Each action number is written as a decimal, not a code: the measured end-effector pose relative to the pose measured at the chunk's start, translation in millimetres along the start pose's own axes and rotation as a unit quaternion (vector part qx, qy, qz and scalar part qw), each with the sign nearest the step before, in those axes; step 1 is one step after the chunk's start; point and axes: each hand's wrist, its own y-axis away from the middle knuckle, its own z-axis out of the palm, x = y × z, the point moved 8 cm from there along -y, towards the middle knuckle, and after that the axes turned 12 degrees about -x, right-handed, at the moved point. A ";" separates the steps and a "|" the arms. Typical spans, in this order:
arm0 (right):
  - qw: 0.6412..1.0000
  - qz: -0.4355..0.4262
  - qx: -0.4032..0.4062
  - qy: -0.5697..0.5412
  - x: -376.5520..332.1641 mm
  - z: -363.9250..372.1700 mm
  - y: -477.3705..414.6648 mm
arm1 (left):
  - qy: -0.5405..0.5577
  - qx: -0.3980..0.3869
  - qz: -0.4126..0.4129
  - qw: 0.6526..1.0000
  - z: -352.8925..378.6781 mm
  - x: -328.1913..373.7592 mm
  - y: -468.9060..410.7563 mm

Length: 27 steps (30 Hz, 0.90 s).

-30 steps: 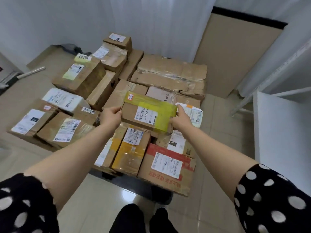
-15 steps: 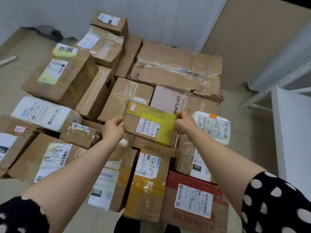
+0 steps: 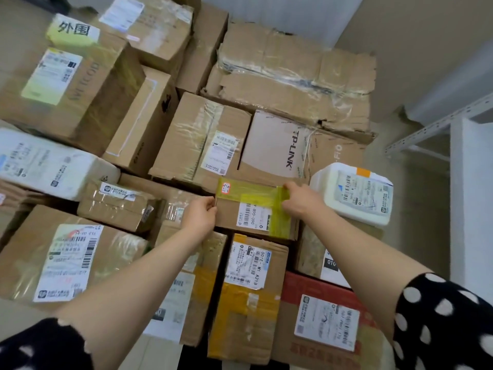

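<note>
From the head camera, looking down over a crowded pile of cardboard boxes on the floor, the parcel (image 3: pixel 250 214) in hand is a small brown box banded with yellow tape and carrying a white barcode label. It lies just on the near side of the TP-LINK box (image 3: pixel 274 148), covering that box's near edge. The left hand (image 3: pixel 200 217) has its grip closed on the parcel's left end, thumb and fingers pinching the edge. The right hand (image 3: pixel 302 201) has its grip curled over the far right corner, with the fingertips on the glossy tape. Whether the parcel's underside already rests on the boxes beneath or hangs just above them cannot be told from this angle. Near and to the right of the TP-LINK box, a white foam box (image 3: pixel 352 194) sits close beside the right hand. Nearer the person than the TP-LINK box, a labelled box with orange tape (image 3: pixel 250 287) lies under the parcel's near edge. The main risk, as I judge it, is a slip. The parcel is held only at its two ends and the right fingers sit on slick tape, so an uneven release could let one end drop. The box tops below the TP-LINK box look to be at different heights with dark gaps between them. A parcel set there could rock, tilt or slide toward the person. A wide sweep of the right wrist could also nudge the foam box off its perch.
</note>
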 end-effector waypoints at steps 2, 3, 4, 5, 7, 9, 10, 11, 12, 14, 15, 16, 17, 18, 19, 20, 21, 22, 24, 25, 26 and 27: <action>0.999 0.009 0.011 0.035 -0.2 1.3 -1.9 | -0.007 0.002 0.006 1.000 -0.4 0.9 -1.3; 0.999 0.013 0.016 0.046 -0.2 1.0 -2.5 | -0.009 0.004 0.007 1.000 -0.9 0.9 -2.6; 0.998 0.018 0.019 0.054 -0.1 0.4 -2.8 | -0.016 0.004 0.009 1.000 -1.4 2.3 -2.3; 0.998 0.022 0.018 0.059 -0.1 0.4 -3.0 | -0.022 0.003 0.011 1.000 -1.2 3.3 -2.4; 0.998 0.028 0.009 0.063 0.1 1.8 -3.3 | -0.030 0.003 0.015 0.999 -0.3 5.8 -1.2; 0.997 0.029 0.006 0.067 -0.5 2.3 -3.4 | -0.037 0.007 0.014 0.999 0.4 8.1 0.9; 0.997 0.027 0.007 0.071 -0.9 1.7 -3.7 | -0.041 0.010 0.012 0.999 0.6 9.1 1.4; 0.997 0.026 0.008 0.075 -1.0 1.4 -4.3 | -0.042 0.012 0.011 0.999 0.8 9.6 1.0; 0.997 0.024 0.008 0.079 -1.3 1.1 -4.6 | -0.044 0.013 0.009 0.999 0.6 10.4 0.9; 0.996 0.021 0.007 0.090 -1.6 2.2 -6.4 | -0.055 0.017 0.004 0.998 -0.3 12.3 0.7; 0.995 0.019 0.008 0.096 -2.2 3.0 -7.2 | -0.060 0.020 0.002 0.998 -0.7 12.4 0.4; 0.995 0.017 0.009 0.101 -2.5 4.0 -7.9 | -0.063 0.021 0.000 0.998 -0.7 12.7 0.3; 0.994 0.016 0.012 0.104 -2.7 4.6 -8.4 | -0.063 0.021 0.000 0.998 -0.6 13.2 0.1; 0.994 0.016 0.013 0.105 -2.5 5.4 -9.1 | -0.067 0.021 0.001 0.998 -0.5 14.4 0.7; 0.994 0.017 0.014 0.105 -2.1 6.1 -9.5 | -0.071 0.020 0.001 0.997 -0.7 14.7 0.4; 0.994 0.017 0.014 0.105 -2.0 6.4 -9.1 | -0.076 0.018 0.001 0.997 -0.5 15.5 0.4; 0.994 0.017 0.015 0.105 -1.5 6.8 -8.4 | -0.081 0.014 0.000 0.997 -0.1 15.9 0.0; 0.995 0.016 0.018 0.102 -0.8 6.8 -6.8 | -0.090 0.012 -0.001 0.996 0.1 17.4 0.9; 0.996 0.009 0.030 0.085 0.7 6.8 -1.1 | -0.110 0.013 0.002 0.994 0.0 22.8 4.7; 0.996 0.002 0.039 0.078 1.2 6.6 3.5 | -0.115 0.017 0.006 0.993 -0.5 26.8 7.4; 0.996 -0.006 0.048 0.073 1.9 6.4 9.1 | -0.121 0.023 0.013 0.992 -1.4 32.7 11.2; 0.996 -0.016 0.057 0.068 2.6 5.7 16.0 | -0.132 0.029 0.020 0.991 -2.2 40.1 15.4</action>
